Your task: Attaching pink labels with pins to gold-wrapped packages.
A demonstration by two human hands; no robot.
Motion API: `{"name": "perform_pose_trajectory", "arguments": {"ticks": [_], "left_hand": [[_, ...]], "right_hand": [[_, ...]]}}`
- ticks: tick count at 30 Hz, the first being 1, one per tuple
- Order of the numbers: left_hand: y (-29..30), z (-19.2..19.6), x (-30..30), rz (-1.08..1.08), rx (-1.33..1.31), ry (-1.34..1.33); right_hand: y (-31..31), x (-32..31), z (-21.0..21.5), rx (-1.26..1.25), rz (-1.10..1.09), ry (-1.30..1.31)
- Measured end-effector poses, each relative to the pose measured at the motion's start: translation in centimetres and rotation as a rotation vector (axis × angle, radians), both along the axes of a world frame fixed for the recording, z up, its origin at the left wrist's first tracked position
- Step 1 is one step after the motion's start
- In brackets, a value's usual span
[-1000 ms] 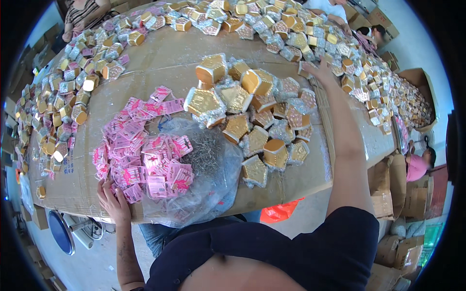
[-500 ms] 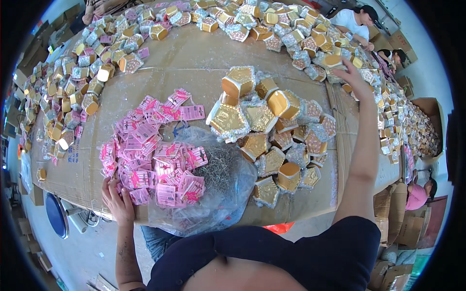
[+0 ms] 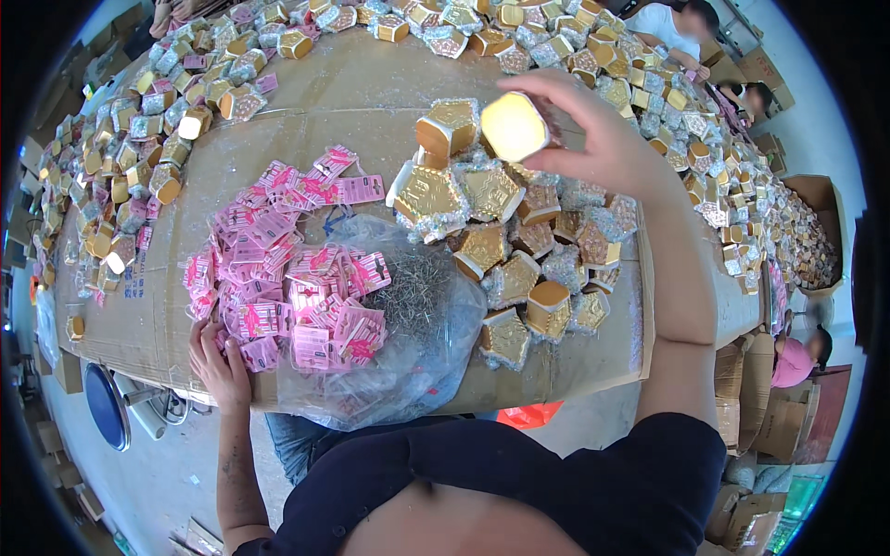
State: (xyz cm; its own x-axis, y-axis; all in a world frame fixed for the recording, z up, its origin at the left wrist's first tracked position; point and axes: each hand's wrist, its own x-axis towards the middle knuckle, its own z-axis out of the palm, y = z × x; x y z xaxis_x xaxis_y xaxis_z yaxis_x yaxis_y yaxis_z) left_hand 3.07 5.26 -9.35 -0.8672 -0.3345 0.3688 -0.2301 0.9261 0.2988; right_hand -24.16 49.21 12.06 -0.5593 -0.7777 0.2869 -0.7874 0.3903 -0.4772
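My right hand [image 3: 603,139] grips a gold box-shaped ornament [image 3: 515,126], its bright square face turned toward me. It is held above the far part of a pile of five-sided gold ornaments [image 3: 501,193] with glittery white edges. My left hand [image 3: 221,364] rests at the table's near edge, fingers stretched out and touching or just beside a heap of pink printed cards [image 3: 264,236]. Between cards and ornaments lies a clear plastic bag [image 3: 436,371] with a tangle of thin metal pieces [image 3: 415,295] on or in it; I cannot tell which.
Brown cardboard [image 3: 306,88] covers the table. More ornaments are heaped along the left side [image 3: 148,130], the far edge and the right side [image 3: 732,204]. Other people [image 3: 675,32] sit beyond the right heap. A blue stool [image 3: 105,408] stands below the left edge.
My right hand has come back from the far right heap toward the middle, bringing a gold ornament. My left hand stays by the pink cards. The whole view has shifted slightly.
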Motion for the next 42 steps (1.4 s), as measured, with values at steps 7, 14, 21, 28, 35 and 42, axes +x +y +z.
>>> {"name": "perform_pose_trajectory", "arguments": {"ticks": [7, 14, 21, 28, 35, 42], "left_hand": [[-0.2, -0.3, 0.2, 0.001, 0.037, 0.046], [-0.2, 0.0, 0.4, 0.001, 0.016, 0.040], [0.0, 0.2, -0.3, -0.021, 0.014, 0.013], [0.0, 0.5, -0.3, 0.006, 0.006, -0.015], [0.3, 0.7, -0.2, 0.008, 0.023, -0.050], [0.1, 0.8, -0.6, 0.012, 0.023, -0.062]], "right_hand": [[-2.8, -2.0, -0.7, 0.373, 0.053, 0.115], [-0.1, -4.3, -1.1, 0.190, 0.005, -0.115], [15.7, -18.6, -4.8, -0.047, -0.681, 0.061], [16.0, -21.9, -13.5, 0.314, -1.148, 0.335], [13.7, -23.3, -13.7, 0.533, -1.276, 0.194], [12.0, -23.0, -14.8, 0.684, -1.028, 0.381]]}}
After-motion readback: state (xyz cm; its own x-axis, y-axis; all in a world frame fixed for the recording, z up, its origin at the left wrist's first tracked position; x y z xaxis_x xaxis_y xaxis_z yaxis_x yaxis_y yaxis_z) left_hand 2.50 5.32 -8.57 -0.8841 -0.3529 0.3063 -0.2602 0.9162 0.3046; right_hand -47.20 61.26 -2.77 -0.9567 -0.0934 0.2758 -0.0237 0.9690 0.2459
